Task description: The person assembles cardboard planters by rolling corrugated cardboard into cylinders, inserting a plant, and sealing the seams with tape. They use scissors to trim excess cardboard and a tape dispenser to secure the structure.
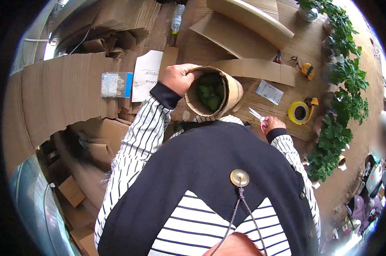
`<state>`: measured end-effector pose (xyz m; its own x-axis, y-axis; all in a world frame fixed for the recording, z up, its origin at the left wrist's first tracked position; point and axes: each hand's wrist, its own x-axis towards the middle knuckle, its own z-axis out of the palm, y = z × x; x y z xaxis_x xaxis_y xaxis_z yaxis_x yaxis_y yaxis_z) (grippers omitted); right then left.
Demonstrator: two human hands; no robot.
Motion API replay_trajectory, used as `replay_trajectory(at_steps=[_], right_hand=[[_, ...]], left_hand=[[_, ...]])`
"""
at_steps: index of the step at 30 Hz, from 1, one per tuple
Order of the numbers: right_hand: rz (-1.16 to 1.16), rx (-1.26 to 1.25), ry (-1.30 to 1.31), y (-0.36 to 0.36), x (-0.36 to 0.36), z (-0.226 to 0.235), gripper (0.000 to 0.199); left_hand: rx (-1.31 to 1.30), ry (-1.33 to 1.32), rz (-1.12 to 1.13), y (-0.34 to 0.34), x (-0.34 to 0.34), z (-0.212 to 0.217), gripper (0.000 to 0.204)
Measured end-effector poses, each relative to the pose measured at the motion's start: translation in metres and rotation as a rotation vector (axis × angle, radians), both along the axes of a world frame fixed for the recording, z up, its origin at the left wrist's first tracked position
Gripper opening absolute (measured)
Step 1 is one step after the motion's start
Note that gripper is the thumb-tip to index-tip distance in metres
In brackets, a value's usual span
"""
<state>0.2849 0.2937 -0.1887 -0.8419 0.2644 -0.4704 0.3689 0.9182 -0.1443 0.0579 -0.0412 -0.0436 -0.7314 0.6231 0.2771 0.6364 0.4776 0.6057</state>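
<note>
My left hand (179, 78) grips the rim of a rolled cardboard tube (234, 94), its thumb over the edge and the other fingers hidden. Green leaves of a plant (210, 91) show down inside the tube, which stands tilted in front of my chest. At the table's near side, my right hand (275, 123) is closed round the pink handles of a pair of scissors (257, 114). Their blades are parted and point up and to the left, toward the tube. Between the scissors and the flat cardboard strip lies a printed paper slip (269, 92).
Yellow tape roll (298, 113) and a yellow-black tape dispenser (307, 71) lie right. A row of leafy plants (348, 85) lines the table's right edge. An open cardboard piece (240, 34) and a plastic bottle (177, 19) lie far; stacked cardboard sheets (65, 94) fill the left.
</note>
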Motion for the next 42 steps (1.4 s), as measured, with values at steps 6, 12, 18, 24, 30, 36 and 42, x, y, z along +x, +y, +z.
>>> replay_trajectory(at_steps=[6,12,18,24,30,36,42], right_hand=[[0.024,-0.016,0.127,-0.003,0.023,-0.06,0.038],[0.189,-0.078,0.247,-0.002,0.005,-0.073,0.028],[-0.049,0.078,0.539,0.037,-0.038,-0.057,0.035],[-0.481,0.09,0.318,0.071,-0.104,-0.056,0.074],[-0.455,-0.055,0.32,0.092,-0.118,-0.086,0.035],[-0.16,-1.079,0.63,0.068,-0.095,0.129,0.013],[0.072,-1.245,0.55,0.0,-0.091,0.25,0.021]], left_hand=[[-0.16,-0.268,0.303,0.001,0.015,0.045,0.02],[-0.123,-0.249,0.236,-0.036,0.002,-0.011,0.043],[-0.1,-0.141,0.106,-0.03,0.019,0.0,0.056],[-0.032,-0.067,0.225,-0.03,0.044,0.029,0.049],[0.111,-0.179,0.352,-0.021,0.061,0.063,0.034],[0.242,-0.13,0.137,0.008,0.03,0.063,0.034],[0.331,-0.015,-0.486,0.054,0.031,0.08,0.042]])
